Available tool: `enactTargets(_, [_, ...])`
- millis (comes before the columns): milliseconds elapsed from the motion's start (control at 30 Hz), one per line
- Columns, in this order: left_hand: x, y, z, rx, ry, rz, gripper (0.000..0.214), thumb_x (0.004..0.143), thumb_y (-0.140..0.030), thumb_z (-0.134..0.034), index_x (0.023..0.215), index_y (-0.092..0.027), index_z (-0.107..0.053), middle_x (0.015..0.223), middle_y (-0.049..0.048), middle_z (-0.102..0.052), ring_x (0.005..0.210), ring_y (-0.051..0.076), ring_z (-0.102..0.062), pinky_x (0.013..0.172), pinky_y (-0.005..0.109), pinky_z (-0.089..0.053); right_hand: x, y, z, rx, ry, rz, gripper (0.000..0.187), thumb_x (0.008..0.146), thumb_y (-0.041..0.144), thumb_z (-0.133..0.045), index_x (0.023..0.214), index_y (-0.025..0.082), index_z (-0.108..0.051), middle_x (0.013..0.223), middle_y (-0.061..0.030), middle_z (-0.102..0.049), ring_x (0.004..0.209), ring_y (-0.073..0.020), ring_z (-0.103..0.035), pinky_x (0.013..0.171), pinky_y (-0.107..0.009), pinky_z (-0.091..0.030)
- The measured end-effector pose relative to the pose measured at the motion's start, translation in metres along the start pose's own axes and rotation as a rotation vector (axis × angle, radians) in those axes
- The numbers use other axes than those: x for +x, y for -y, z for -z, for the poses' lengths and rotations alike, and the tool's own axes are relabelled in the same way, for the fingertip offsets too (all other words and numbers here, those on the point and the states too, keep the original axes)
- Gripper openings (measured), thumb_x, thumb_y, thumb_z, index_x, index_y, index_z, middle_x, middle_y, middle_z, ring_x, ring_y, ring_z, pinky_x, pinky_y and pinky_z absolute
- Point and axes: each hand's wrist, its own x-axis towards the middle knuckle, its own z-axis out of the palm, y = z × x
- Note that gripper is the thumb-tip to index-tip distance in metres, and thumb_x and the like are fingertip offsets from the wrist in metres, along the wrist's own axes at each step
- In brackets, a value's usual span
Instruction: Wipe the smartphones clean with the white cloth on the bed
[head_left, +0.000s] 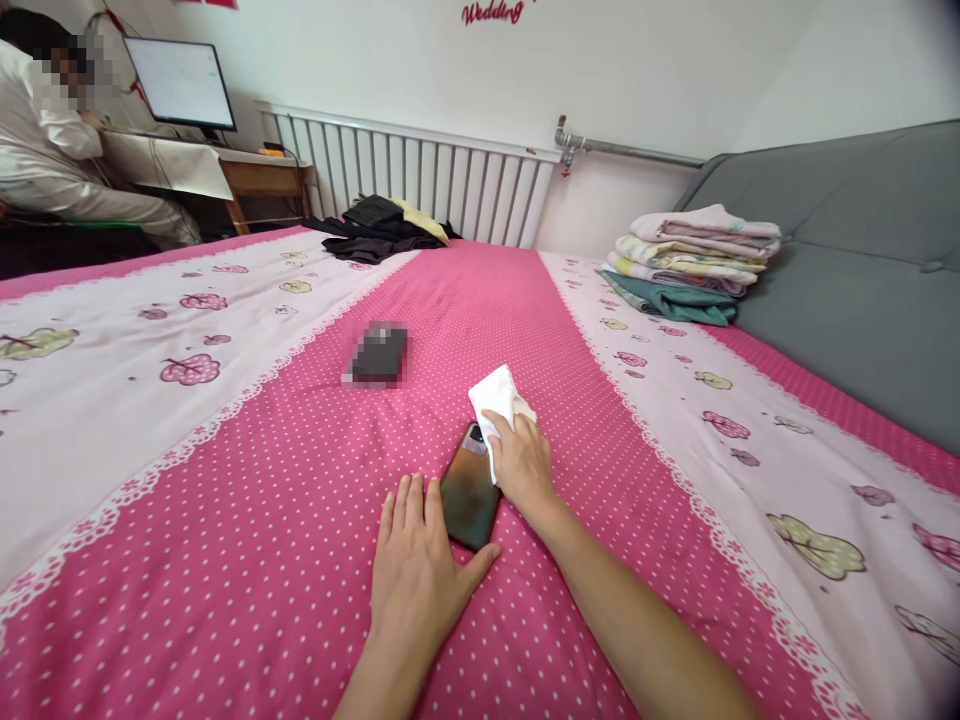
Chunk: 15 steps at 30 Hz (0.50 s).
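1. Fingers of the left hand (416, 570) lie flat and loosely together on the pink white-dotted bedsheet (300, 520), gripping nothing. The thumb is stretched out, touching the 6 o'clock end of the dark glossy rectangular phone (471, 497).
2. Fingers of the right hand (523, 462) close on a white folded cloth (496, 395), pressing it onto the phone's 12 o'clock end.
3. Phone lies flat mid-bed, between both hands.
4. Small dark blurred object (379, 352) rests at the phone's 11 o'clock, well apart.
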Motion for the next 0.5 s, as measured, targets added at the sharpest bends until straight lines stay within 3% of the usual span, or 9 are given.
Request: enactTargets(500, [-0.0002,0.0009,-0.0023,-0.004,-0.026,-0.006,0.092,0.072,-0.070,-0.052,0.128,0.003,-0.049,0.132,0.0281,-0.051,0.125,0.038,-0.048,0.107,0.052,-0.036,0.0008,0.0005,0.0000,0.002,0.004,-0.004,0.039,0.094,0.025,-0.045,0.133,0.033,-0.050,0.116,-0.0081,-0.057,0.113,-0.0242,-0.048,0.086,-0.033,-0.040])
